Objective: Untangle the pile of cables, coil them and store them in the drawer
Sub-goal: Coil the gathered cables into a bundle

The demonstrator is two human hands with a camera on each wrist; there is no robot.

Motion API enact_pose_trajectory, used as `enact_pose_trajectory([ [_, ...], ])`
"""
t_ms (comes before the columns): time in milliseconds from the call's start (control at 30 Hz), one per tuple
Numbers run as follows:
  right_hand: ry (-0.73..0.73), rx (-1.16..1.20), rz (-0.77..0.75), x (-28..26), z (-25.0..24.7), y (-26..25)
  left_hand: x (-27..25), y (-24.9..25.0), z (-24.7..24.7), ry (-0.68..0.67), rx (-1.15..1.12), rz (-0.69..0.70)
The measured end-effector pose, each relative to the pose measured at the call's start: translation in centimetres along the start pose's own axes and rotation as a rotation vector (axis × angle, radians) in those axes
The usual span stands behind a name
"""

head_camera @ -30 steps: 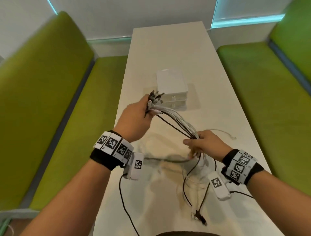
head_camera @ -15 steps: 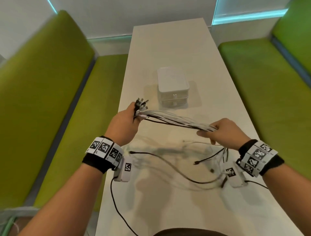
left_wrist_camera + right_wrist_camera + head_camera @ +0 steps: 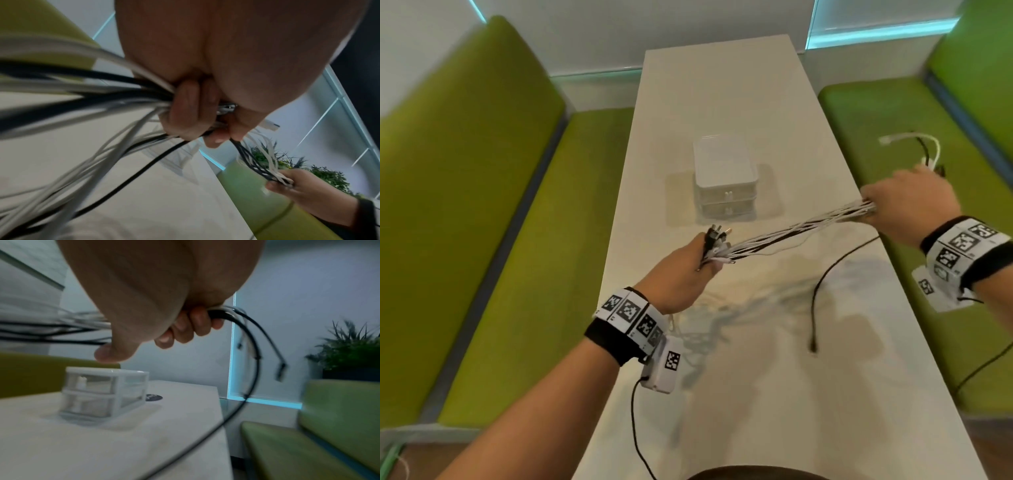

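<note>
A bundle of white and black cables (image 3: 791, 231) stretches taut in the air between my two hands above the white table (image 3: 756, 394). My left hand (image 3: 681, 270) grips one end, with several plugs (image 3: 717, 236) fanning out past its fingers (image 3: 185, 112). My right hand (image 3: 907, 202) grips the other end out over the table's right edge, with short free cable ends (image 3: 924, 147) curling beyond it (image 3: 255, 337). One black cable (image 3: 822, 284) hangs from the bundle onto the table. A small white two-drawer unit (image 3: 724, 181) stands mid-table with both drawers closed (image 3: 102, 392).
Green upholstered benches (image 3: 465, 205) run along both sides of the table (image 3: 928, 120). A potted plant (image 3: 349, 347) stands by the wall beyond the right bench. A thin black wire (image 3: 637, 428) trails from my left wrist camera over the near table.
My right hand has slid rightward and away along the bundle, drawing the cables straight. My left hand kept its grip on the plug end and dropped slightly toward me. The loose loops have left the table.
</note>
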State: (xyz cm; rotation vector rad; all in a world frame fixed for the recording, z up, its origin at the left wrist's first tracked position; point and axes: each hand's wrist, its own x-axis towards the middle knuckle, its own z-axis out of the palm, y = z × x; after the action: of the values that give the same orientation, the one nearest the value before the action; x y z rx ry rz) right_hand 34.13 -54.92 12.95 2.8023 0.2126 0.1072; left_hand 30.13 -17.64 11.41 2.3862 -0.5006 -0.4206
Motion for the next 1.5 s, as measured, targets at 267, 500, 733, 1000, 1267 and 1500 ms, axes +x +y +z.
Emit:
enact_pose_trajectory([
  [267, -0.415, 0.059, 0.249, 0.2, 5.5, 1.7, 2.1, 2.6, 2.0, -0.005, 0.103, -0.03],
  [500, -0.43, 0.641, 0.157, -4.0, 10.5, -1.6, 0.9, -0.9, 0.6, -0.006, 0.117, -0.152],
  [733, -0.406, 0.449, 0.065, -4.1, 10.7, -2.6, 0.4, -1.4, 0.7, 0.024, 0.106, -0.139],
  [1000, -0.304, 0.459, 0.66, -1.4, 8.9, 0.0, 0.3, 0.5, 1.6, -0.05, 0.085, -0.037],
  [1267, -0.57, 0.415, 0.499, -0.1, 3.9, 0.1, 1.4, 1.3, 2.3, 0.035, -0.022, -0.093],
  [1500, -0.447, 1.064, -0.219, -2.0, -4.6, -13.1, 1.4, 2.0, 2.4, 0.041, -0.149, -0.071],
])
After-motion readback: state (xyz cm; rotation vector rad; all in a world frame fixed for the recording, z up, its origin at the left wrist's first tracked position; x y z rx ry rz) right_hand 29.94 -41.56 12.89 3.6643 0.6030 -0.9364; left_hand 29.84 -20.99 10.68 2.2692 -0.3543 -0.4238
